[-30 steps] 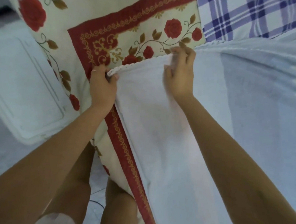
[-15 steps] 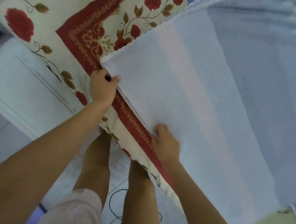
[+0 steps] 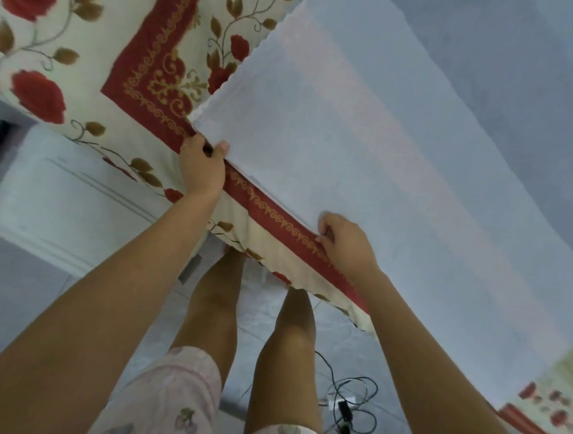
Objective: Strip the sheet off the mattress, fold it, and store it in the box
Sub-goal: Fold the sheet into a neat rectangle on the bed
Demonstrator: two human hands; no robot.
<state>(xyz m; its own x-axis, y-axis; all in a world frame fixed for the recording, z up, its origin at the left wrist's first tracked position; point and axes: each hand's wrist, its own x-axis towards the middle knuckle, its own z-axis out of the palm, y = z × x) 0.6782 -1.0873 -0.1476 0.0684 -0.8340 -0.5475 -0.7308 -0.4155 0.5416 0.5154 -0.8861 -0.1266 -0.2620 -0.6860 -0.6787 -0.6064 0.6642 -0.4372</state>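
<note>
Both bare arms reach forward and down, almost straight. The left hand pinches the white sheet near its corner, thumb on top. The right hand grips the same edge nearer to the body, fingers curled, back of the hand upward. The two hands are apart.

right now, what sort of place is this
Probably a bedroom at home: a mattress in a rose-patterned cover, a white sheet spread on it, and a white lidded box on the floor beside it.
</note>
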